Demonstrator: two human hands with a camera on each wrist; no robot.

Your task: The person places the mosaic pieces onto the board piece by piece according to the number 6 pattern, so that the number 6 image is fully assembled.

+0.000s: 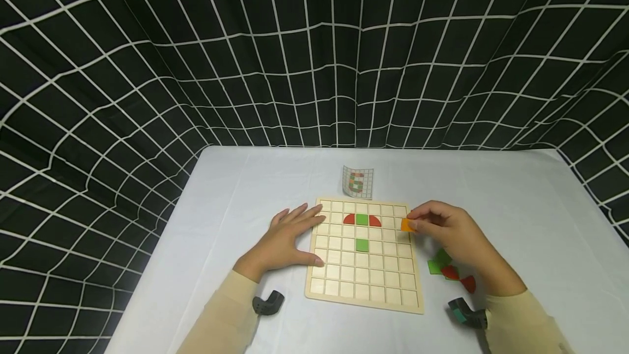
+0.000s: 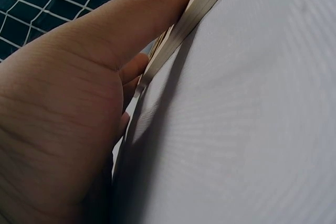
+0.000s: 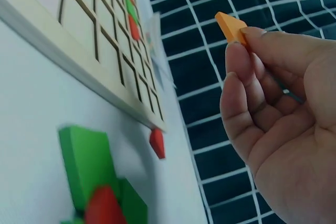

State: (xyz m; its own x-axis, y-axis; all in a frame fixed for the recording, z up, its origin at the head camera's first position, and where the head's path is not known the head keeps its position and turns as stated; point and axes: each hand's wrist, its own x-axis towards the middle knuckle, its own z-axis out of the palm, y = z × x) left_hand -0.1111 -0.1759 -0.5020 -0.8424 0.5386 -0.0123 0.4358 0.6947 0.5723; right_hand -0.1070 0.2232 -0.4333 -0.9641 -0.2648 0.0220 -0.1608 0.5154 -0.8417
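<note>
A wooden grid board (image 1: 363,292) lies on the white table. Between thumb and fingertips my right hand (image 1: 444,228) pinches an orange square tile (image 1: 407,225), raised over the board's right edge; the right wrist view shows the same tile (image 3: 231,27) from the side. My left hand (image 1: 287,239) rests with spread fingers on the board's left edge, its thumb (image 2: 152,11) on the rim. In the grid, a green square (image 1: 362,219) sits between two red quarter-round tiles (image 1: 349,219), and another green square (image 1: 362,245) lies lower in the same column.
Right of the board lies a loose pile of green tiles (image 1: 443,257) and red tiles (image 1: 469,284). A red piece (image 3: 157,143) lies by the board's edge. Behind the board stands a curled pattern card (image 1: 357,182). Dark grid-patterned curtains (image 1: 314,70) surround the table.
</note>
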